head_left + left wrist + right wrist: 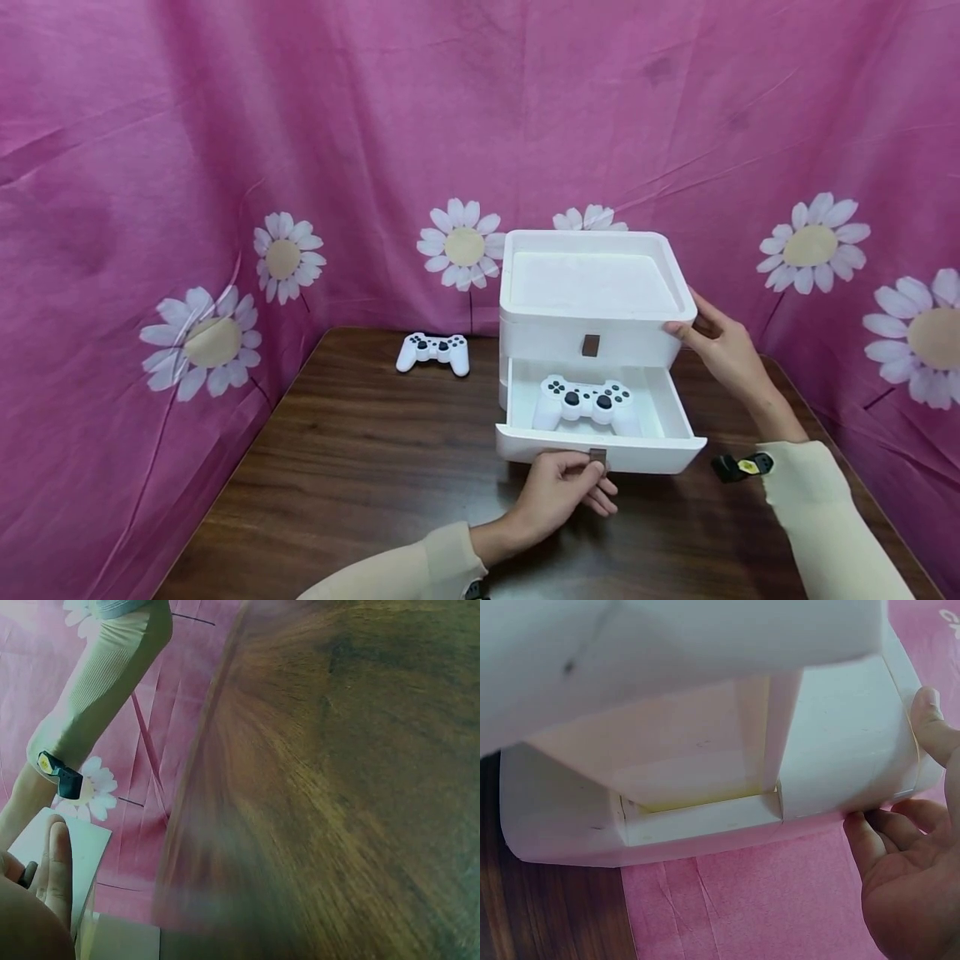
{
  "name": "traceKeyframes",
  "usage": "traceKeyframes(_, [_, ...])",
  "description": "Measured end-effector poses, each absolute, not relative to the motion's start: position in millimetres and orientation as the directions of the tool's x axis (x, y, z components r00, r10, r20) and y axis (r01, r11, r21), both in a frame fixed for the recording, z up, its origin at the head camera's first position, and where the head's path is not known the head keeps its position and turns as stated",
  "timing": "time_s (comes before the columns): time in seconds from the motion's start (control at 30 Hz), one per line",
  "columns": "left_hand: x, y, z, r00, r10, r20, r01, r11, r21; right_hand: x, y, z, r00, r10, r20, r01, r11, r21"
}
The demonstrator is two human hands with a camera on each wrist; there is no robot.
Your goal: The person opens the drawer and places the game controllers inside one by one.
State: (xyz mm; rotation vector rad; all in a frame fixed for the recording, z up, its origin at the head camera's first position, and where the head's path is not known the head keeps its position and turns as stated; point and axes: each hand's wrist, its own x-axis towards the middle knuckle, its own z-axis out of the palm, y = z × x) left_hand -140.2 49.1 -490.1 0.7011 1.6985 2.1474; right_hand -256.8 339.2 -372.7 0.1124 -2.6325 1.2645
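Observation:
A white two-drawer box [585, 337] stands on the table, its lower drawer [660, 454] pulled out. Inside that drawer lies a white game controller [585, 404] with black sticks. My left hand [558, 492] pinches the brown pull tab [597, 456] on the drawer's front between thumb and fingers. At the box's right side, my right hand [716, 346] grips the body, thumb on the front corner. The right wrist view shows this hand [911, 862] with its thumb and fingers spread round the box's edge [847, 742]. The upper drawer, with its brown tab [590, 345], is closed.
A second white game controller [432, 353] lies on the brown wooden table [360, 467], left of the box. Pink cloth [360, 150] with white daisies hangs behind and at both sides. The box's top is a shallow rimmed tray [592, 283].

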Motion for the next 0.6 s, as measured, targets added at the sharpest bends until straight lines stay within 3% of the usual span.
traceKeyframes(0.6, [-155, 53, -489, -0.848, 0.467, 0.250, 0.136, -0.265, 0.955, -256, 340, -374, -0.969, 0.026, 0.247, -0.174, 0.636, -0.752])
